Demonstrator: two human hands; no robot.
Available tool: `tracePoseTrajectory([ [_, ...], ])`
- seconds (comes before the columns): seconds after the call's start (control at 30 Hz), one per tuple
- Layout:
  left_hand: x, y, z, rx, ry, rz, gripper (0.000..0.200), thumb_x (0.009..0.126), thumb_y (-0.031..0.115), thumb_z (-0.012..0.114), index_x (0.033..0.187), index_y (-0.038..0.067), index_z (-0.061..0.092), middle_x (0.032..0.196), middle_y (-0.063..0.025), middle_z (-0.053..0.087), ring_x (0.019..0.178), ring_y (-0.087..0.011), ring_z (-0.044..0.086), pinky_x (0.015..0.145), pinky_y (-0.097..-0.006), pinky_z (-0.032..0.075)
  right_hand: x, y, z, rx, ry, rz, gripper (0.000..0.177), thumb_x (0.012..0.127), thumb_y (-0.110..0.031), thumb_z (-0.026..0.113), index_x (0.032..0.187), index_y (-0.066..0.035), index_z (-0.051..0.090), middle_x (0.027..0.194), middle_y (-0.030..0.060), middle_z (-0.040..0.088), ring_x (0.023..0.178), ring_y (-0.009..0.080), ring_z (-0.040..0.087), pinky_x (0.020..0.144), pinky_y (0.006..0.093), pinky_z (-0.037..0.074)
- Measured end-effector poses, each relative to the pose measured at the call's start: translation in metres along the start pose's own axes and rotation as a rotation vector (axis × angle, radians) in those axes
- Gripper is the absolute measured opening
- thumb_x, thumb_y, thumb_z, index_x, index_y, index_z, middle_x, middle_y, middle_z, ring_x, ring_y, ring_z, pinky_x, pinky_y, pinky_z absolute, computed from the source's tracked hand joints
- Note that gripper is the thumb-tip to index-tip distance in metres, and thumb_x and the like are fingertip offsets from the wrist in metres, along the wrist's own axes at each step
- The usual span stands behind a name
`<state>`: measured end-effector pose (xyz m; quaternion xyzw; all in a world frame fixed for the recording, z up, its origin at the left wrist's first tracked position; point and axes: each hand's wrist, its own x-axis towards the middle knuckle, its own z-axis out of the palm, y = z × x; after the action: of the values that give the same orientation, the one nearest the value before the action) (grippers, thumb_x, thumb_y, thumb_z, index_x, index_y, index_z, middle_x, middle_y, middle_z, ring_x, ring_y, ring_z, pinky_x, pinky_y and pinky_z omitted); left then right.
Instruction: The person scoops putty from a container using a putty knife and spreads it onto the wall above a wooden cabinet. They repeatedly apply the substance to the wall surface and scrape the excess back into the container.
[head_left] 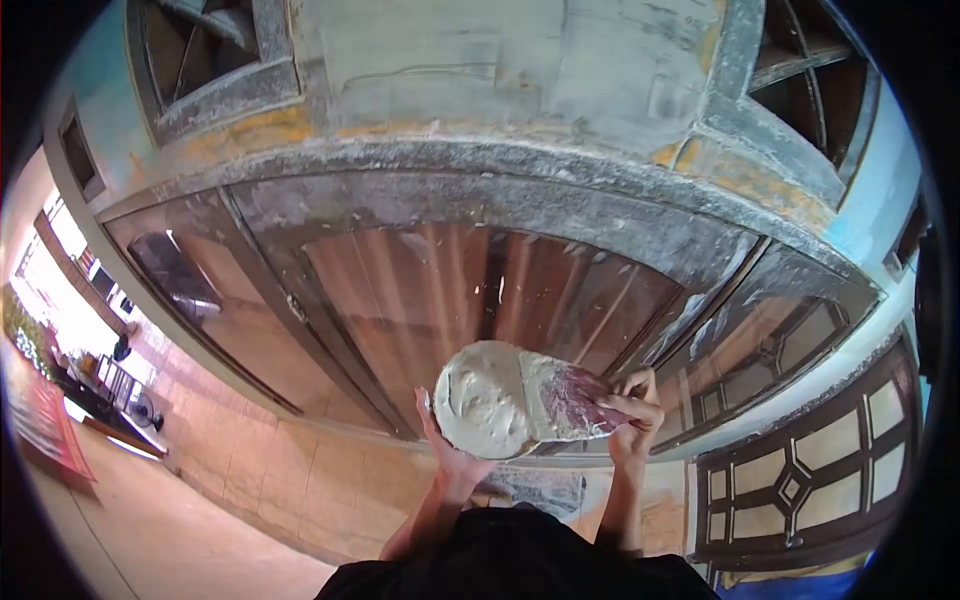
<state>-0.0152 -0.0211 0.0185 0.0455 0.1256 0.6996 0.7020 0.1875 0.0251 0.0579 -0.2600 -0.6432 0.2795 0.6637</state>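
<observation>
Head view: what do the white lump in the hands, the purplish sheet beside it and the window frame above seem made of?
White lump: wet putty or plaster, matte, with smeared dents. Purplish sheet: probably thin plastic, glossy and wrinkled, pinched by the right hand; the left hand supports the lump. Window frame: unclear beneath a rough grey, patchy coat.
</observation>
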Motion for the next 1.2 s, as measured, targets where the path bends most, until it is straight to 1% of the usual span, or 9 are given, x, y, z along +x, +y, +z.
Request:
tracePoseTrajectory([
  [0.17,-0.003,-0.001,0.002,-0.043,0.010,0.006,0.082,0.082,0.077,0.036,0.137,0.017,0.047,0.138,-0.0065,0.048,0.125,-0.0319,0.045,0.104,-0.0537,0.034,-0.005,0.012,-0.006,-0.261,-0.138,-0.143,0.021,0.064,0.001,0.075,0.084,-0.004,0.076,0.060,-0.0014,0.049,0.051,0.0105,0.046,0.050,0.0240,0.033],
  [0.27,-0.002,0.002,-0.002,-0.054,-0.013,-0.036,0.083,0.081,0.078,0.036,0.138,0.018,0.046,0.139,-0.0073,0.047,0.126,-0.0334,0.044,0.103,-0.0559,0.034,0.005,-0.004,0.000,-0.424,-0.260,0.004,0.021,0.068,-0.001,0.074,0.089,-0.003,0.075,0.068,0.0031,0.063,0.048,0.0095,0.043,0.049,0.0241,0.033],
  [0.3,0.000,0.001,-0.005,-0.062,-0.029,-0.017,0.084,0.081,0.078,0.035,0.138,0.018,0.046,0.139,-0.0075,0.047,0.126,-0.0338,0.044,0.103,-0.0566,0.033,0.006,0.000,0.001,-0.321,-0.273,0.088,0.028,0.071,0.002,0.069,0.097,-0.006,0.074,0.088,0.0159,0.072,0.076,0.0180,0.071,0.069,0.0253,0.052],
  [0.43,0.004,0.000,-0.007,-0.086,-0.067,0.013,0.084,0.082,0.078,0.035,0.138,0.017,0.046,0.140,-0.0078,0.046,0.126,-0.0331,0.044,0.104,-0.0559,0.034,0.012,0.005,0.005,-0.176,-0.276,0.267,0.033,0.070,0.003,0.070,0.102,-0.007,0.073,0.091,0.0154,0.072,0.086,0.0200,0.071,0.077,0.0245,0.052],
  [0.67,0.006,0.003,-0.008,-0.113,-0.119,0.022,0.084,0.083,0.077,0.035,0.140,0.015,0.043,0.141,-0.0081,0.046,0.126,-0.0325,0.044,0.105,-0.0549,0.033,0.042,-0.005,-0.004,-0.420,-0.506,0.220,0.041,0.069,0.005,0.065,0.106,-0.010,0.073,0.088,0.0140,0.072,0.082,0.0114,0.069,0.074,0.0245,0.052],
  [0.73,0.006,0.005,-0.009,-0.187,-0.184,-0.002,0.084,0.083,0.076,0.035,0.140,0.015,0.042,0.141,-0.0081,0.045,0.127,-0.0326,0.044,0.105,-0.0547,0.033,0.054,-0.019,-0.009,-0.399,-0.654,0.466,0.041,0.068,0.004,0.066,0.107,-0.009,0.072,0.081,0.0105,0.072,0.076,0.0064,0.065,0.069,0.0226,0.051],
  [1.0,0.007,0.005,0.004,-0.125,-0.129,0.062,0.081,0.086,0.075,0.031,0.141,0.016,0.041,0.141,-0.0066,0.044,0.127,-0.0318,0.043,0.106,-0.0524,0.033,0.070,-0.009,0.019,-0.196,-0.545,0.394,0.027,0.083,0.001,0.070,0.109,-0.003,0.070,0.084,0.0049,0.071,0.074,0.0040,0.062,0.061,0.0195,0.050],
  [1.07,0.005,0.005,0.003,-0.102,-0.113,0.094,0.080,0.086,0.074,0.031,0.141,0.017,0.041,0.141,-0.0063,0.045,0.128,-0.0315,0.042,0.107,-0.0521,0.032,0.081,-0.018,0.026,-0.173,-0.527,0.642,0.022,0.082,0.002,0.071,0.103,-0.001,0.070,0.084,0.0043,0.071,0.072,0.0061,0.063,0.061,0.0203,0.051],
  [1.2,0.002,0.006,0.002,-0.060,-0.068,0.125,0.080,0.086,0.075,0.031,0.141,0.017,0.042,0.142,-0.0061,0.043,0.129,-0.0309,0.041,0.108,-0.0517,0.031,0.104,-0.012,0.024,-0.193,-0.607,0.514,0.027,0.082,-0.004,0.072,0.105,-0.001,0.058,0.077,0.0048,0.069,0.070,0.0075,0.062,0.064,0.0239,0.051],
])
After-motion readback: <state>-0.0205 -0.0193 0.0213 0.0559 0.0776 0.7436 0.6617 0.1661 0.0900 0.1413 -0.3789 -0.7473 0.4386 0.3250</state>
